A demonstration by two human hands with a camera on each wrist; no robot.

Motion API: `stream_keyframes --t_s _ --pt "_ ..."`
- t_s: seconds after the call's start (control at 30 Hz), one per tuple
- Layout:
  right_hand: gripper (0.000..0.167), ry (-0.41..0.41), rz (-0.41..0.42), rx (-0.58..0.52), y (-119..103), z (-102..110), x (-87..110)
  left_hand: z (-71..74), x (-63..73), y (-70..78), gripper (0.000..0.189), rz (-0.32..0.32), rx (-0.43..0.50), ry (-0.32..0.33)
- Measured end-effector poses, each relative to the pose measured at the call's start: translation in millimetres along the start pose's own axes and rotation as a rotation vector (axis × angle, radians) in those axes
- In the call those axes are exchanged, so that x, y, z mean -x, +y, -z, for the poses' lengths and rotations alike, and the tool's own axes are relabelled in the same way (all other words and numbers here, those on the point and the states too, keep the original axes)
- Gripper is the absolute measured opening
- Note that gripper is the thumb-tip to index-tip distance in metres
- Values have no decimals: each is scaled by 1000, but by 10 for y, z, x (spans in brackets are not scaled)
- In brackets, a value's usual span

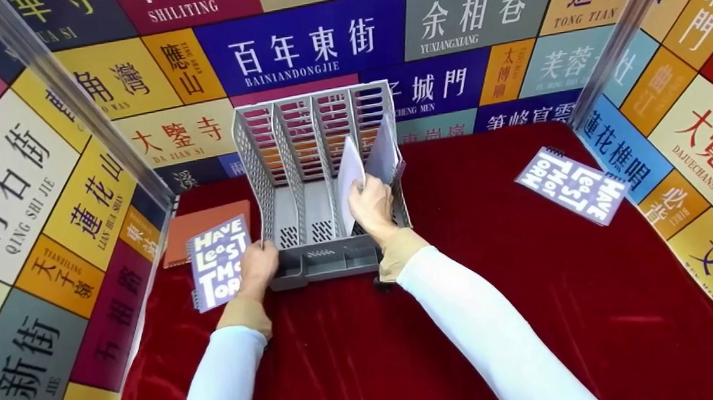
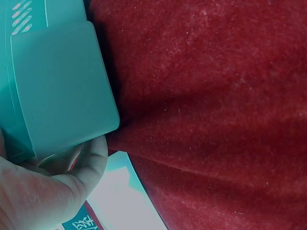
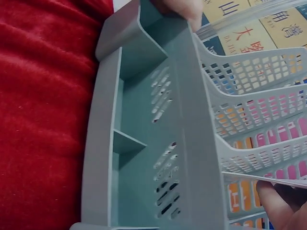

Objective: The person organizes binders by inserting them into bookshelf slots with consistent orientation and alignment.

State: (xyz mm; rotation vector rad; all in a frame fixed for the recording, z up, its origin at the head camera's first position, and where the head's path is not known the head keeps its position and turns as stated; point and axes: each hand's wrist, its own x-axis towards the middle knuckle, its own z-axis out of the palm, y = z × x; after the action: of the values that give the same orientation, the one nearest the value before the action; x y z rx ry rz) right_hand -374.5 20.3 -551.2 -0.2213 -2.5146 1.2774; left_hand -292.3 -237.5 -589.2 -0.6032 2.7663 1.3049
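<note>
A grey file organizer (image 1: 319, 257) with upright perforated dividers stands on the red cloth. My left hand (image 1: 259, 268) grips its front left corner; in the left wrist view the curled fingers (image 2: 93, 165) hold its edge. My right hand (image 1: 373, 205) pinches a thin, pale notebook (image 1: 348, 172) standing upright in the third slot from the left. The right wrist view shows the notebook only as a thin edge (image 3: 264, 178) beside the thumb. Another pale notebook (image 1: 383, 150) leans in the rightmost slot; its lower part is hidden by my right hand.
Left of the organizer, a purple lettered notebook (image 1: 218, 258) overlaps an orange-red notebook (image 1: 184, 236). One more purple lettered notebook (image 1: 572, 186) lies far right. Sign-printed panels (image 1: 303, 45) with clear posts (image 1: 626, 32) surround the red cloth (image 1: 492, 227).
</note>
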Motion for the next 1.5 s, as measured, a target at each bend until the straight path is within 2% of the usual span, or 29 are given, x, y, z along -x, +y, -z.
stream_keyframes --t_s 0.03,0.07,0.17,0.27,0.33,0.37,0.47,0.5,0.57,0.6,0.73,0.83,1.0,1.1,1.27,1.3,1.37,1.5 --pt "28 -7 7 0 10 -12 4 -34 -82 -105 51 -17 14 3" --pt "28 -5 20 2 16 -19 12 -34 -76 -99 51 -16 13 6" --pt "28 -88 -1 -9 -136 144 102 -33 -70 -86 52 -13 11 5" --pt "29 -162 -56 70 -245 262 161 -35 -93 -71 49 0 -17 -3" --pt "29 -226 -99 147 -302 333 183 -122 -306 -271 48 1 -25 -7" --pt "30 -245 -104 180 -305 352 184 -118 -318 -286 48 1 -25 -13" --pt "26 -300 -108 237 -278 387 167 -238 -571 -534 44 -28 -48 16" --pt "25 -311 -103 239 -264 395 158 -240 -577 -531 44 -22 -48 20" --pt "25 -331 -97 219 -230 403 138 -185 -463 -435 44 -35 -36 16" --pt "27 -343 -100 206 -222 407 131 -218 -521 -486 44 -36 -40 20" --pt "34 -354 -103 144 -207 419 112 -195 -450 -421 47 -16 -22 19" --pt "34 -325 -94 148 -208 421 115 -214 -471 -418 48 -4 -34 29" --pt "29 -244 -65 163 -241 409 115 -142 -368 -299 47 5 -19 11" --pt "28 -229 -63 148 -249 390 89 -177 -442 -370 45 -9 -27 20" --pt "28 -253 -131 119 -228 342 36 -268 -622 -561 44 -22 -50 26" --pt "29 -257 -144 109 -224 332 26 -266 -619 -558 46 -15 -44 19" --pt "29 -257 -161 94 -210 310 4 -197 -481 -465 46 -26 -16 -3" --pt "29 -259 -183 88 -178 263 -34 -229 -524 -499 49 -23 -21 11"
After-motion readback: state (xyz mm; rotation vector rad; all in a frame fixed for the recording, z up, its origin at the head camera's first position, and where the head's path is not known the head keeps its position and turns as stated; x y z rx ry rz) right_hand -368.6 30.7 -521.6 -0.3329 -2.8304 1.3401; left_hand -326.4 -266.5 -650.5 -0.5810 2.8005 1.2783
